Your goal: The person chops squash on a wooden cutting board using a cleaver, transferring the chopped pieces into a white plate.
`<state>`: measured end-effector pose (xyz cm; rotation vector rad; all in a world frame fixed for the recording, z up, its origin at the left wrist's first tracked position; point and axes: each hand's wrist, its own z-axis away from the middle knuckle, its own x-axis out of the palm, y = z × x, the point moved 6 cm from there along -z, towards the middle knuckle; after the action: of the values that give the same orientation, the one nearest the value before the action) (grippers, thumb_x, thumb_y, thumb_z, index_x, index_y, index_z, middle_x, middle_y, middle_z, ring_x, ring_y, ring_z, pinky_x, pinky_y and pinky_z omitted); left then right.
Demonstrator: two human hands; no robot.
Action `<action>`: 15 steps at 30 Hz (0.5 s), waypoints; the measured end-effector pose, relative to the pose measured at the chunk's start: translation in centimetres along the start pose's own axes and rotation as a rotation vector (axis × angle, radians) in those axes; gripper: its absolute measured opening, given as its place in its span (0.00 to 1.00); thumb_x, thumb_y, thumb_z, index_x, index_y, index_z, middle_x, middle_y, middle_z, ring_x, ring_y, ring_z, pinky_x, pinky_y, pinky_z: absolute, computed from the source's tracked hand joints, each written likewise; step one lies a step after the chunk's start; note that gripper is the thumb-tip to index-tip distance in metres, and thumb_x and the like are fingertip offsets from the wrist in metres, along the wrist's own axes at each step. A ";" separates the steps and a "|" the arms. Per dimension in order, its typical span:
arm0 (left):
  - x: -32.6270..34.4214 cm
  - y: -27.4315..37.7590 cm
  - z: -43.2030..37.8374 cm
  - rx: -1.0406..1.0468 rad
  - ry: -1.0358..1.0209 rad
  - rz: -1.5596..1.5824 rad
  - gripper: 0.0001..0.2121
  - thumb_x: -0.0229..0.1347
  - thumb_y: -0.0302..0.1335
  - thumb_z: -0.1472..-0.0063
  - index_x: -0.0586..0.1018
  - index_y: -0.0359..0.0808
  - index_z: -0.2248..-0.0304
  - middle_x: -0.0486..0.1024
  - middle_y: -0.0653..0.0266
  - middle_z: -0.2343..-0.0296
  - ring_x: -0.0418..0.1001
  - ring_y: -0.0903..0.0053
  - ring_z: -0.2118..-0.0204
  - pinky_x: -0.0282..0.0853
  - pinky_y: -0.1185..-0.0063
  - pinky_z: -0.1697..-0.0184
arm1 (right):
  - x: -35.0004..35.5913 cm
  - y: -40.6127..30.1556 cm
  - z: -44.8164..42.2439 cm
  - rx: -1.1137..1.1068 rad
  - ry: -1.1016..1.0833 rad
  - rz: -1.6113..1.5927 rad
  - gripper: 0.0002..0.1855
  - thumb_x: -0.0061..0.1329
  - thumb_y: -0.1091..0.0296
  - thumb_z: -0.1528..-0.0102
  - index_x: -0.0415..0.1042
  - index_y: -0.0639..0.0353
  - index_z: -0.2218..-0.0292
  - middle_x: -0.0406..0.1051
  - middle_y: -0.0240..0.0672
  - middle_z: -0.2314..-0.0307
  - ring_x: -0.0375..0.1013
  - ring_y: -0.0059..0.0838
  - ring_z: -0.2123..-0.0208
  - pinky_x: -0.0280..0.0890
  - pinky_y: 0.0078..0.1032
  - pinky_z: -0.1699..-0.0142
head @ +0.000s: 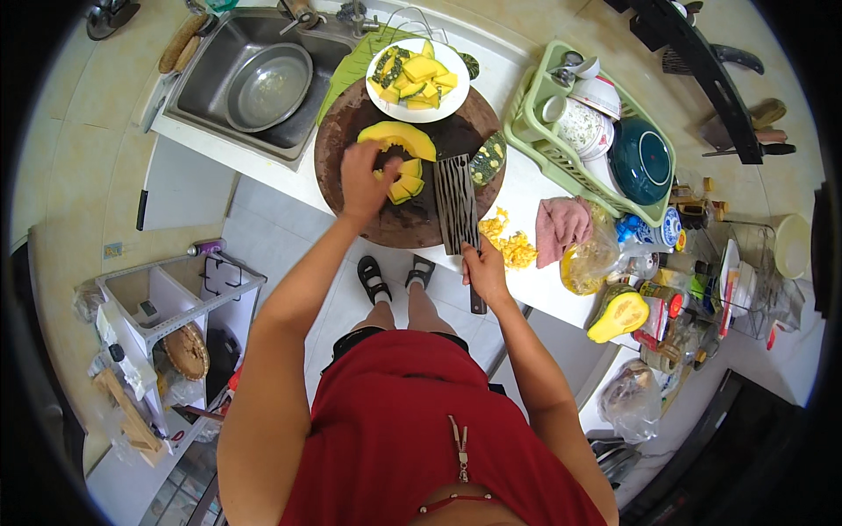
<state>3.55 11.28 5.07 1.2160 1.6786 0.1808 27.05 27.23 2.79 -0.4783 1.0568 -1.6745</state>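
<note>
My right hand point(485, 268) grips the handle of a cleaver point(455, 204), whose dark-streaked blade lies over the right part of a round wooden chopping board point(411, 227). My left hand point(367, 181), slightly blurred, is over the board's left side, with its fingers at a curved pumpkin slice point(404, 137) and its thumb beside several cut pumpkin chunks point(408, 181). Whether it grips any of them is unclear. A green-skinned pumpkin piece point(488, 160) rests at the board's right edge. At the back, a white plate point(418, 117) heaped with pumpkin chunks point(421, 69) overlaps the board.
Left of the board is a steel sink point(197, 98) holding a metal basin point(270, 89). To the right stand a green dish rack point(559, 154), a pink cloth point(562, 230) and a halved pumpkin point(618, 315). Pumpkin scraps point(516, 248) lie by the cleaver. Bottles and jars crowd the far right.
</note>
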 end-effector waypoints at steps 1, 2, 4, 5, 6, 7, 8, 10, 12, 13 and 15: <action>0.2 0.8 1.1 0.022 -0.063 0.005 0.24 0.62 0.40 0.49 0.74 0.36 0.55 0.71 0.56 0.59 0.66 0.59 0.54 0.59 0.64 0.49 | 0.4 0.3 0.0 0.004 -0.011 -0.004 0.09 0.42 0.66 0.40 0.66 0.64 0.68 0.64 0.31 0.90 0.64 0.21 0.90 0.60 0.22 0.83; 0.4 1.3 1.6 0.036 -0.074 -0.043 0.26 0.62 0.42 0.50 0.74 0.37 0.55 0.70 0.57 0.57 0.65 0.59 0.53 0.58 0.63 0.48 | 0.8 0.6 -0.1 0.008 -0.020 -0.008 0.09 0.42 0.66 0.40 0.66 0.63 0.68 0.63 0.31 0.89 0.63 0.21 0.91 0.60 0.21 0.83; 1.1 2.5 2.6 0.055 -0.102 -0.131 0.29 0.62 0.47 0.52 0.74 0.40 0.53 0.69 0.58 0.55 0.63 0.60 0.50 0.54 0.61 0.45 | 1.8 1.0 -0.3 0.019 -0.034 -0.047 0.09 0.41 0.67 0.40 0.65 0.62 0.69 0.62 0.30 0.89 0.62 0.20 0.90 0.60 0.21 0.83; 1.4 2.7 2.6 0.041 -0.119 -0.143 0.30 0.62 0.49 0.52 0.74 0.41 0.53 0.69 0.59 0.54 0.62 0.60 0.49 0.53 0.60 0.44 | 2.3 1.2 -0.4 0.024 -0.040 -0.067 0.09 0.41 0.67 0.39 0.65 0.62 0.69 0.62 0.30 0.89 0.62 0.20 0.90 0.59 0.21 0.83; 1.7 2.7 2.5 0.028 -0.135 -0.156 0.31 0.61 0.50 0.53 0.74 0.43 0.52 0.68 0.60 0.53 0.62 0.61 0.48 0.52 0.59 0.44 | 2.9 1.4 -0.5 0.026 -0.052 -0.114 0.08 0.41 0.67 0.39 0.64 0.61 0.68 0.62 0.29 0.88 0.61 0.20 0.90 0.59 0.21 0.84; 1.9 2.8 2.5 0.015 -0.151 -0.169 0.31 0.61 0.52 0.53 0.74 0.44 0.52 0.67 0.61 0.52 0.61 0.61 0.47 0.50 0.58 0.43 | 3.4 1.6 -0.5 0.038 -0.061 -0.136 0.07 0.41 0.67 0.39 0.64 0.61 0.68 0.62 0.30 0.88 0.61 0.20 0.90 0.59 0.21 0.84; 2.0 3.1 2.6 0.025 -0.142 -0.187 0.30 0.60 0.52 0.53 0.75 0.45 0.53 0.68 0.62 0.52 0.61 0.61 0.48 0.52 0.60 0.44 | 3.9 1.8 -0.5 0.049 -0.069 -0.158 0.07 0.41 0.67 0.39 0.64 0.61 0.68 0.62 0.30 0.87 0.62 0.20 0.90 0.59 0.21 0.84; 2.2 3.0 2.8 0.020 -0.133 -0.152 0.30 0.61 0.51 0.53 0.75 0.45 0.53 0.69 0.63 0.54 0.61 0.61 0.48 0.53 0.62 0.44 | 5.0 2.3 -0.8 0.051 -0.079 -0.228 0.06 0.40 0.68 0.39 0.64 0.61 0.67 0.63 0.31 0.86 0.62 0.21 0.90 0.60 0.21 0.84; 2.2 3.0 3.0 0.036 -0.096 -0.112 0.29 0.62 0.49 0.53 0.76 0.43 0.54 0.71 0.64 0.56 0.63 0.62 0.50 0.56 0.65 0.47 | 5.6 2.4 -0.9 0.044 -0.087 -0.239 0.06 0.40 0.69 0.40 0.64 0.60 0.67 0.63 0.31 0.86 0.62 0.22 0.90 0.60 0.21 0.84; 2.3 2.9 3.1 0.024 -0.087 -0.095 0.29 0.62 0.48 0.54 0.76 0.42 0.54 0.72 0.64 0.56 0.64 0.62 0.51 0.57 0.65 0.47 | 5.9 2.4 -0.9 0.039 -0.091 -0.244 0.05 0.40 0.69 0.40 0.64 0.60 0.67 0.63 0.32 0.86 0.62 0.23 0.90 0.61 0.22 0.84; 2.3 2.9 3.1 0.005 -0.069 -0.056 0.28 0.63 0.46 0.54 0.75 0.41 0.55 0.72 0.64 0.57 0.65 0.62 0.52 0.58 0.66 0.48 | 6.4 2.5 -0.9 0.077 -0.121 -0.263 0.05 0.40 0.70 0.41 0.64 0.61 0.67 0.63 0.32 0.86 0.62 0.23 0.90 0.61 0.22 0.83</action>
<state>7.80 13.21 3.95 1.1654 1.6517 0.0993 25.43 21.61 -0.96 -0.6828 0.8656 -1.8839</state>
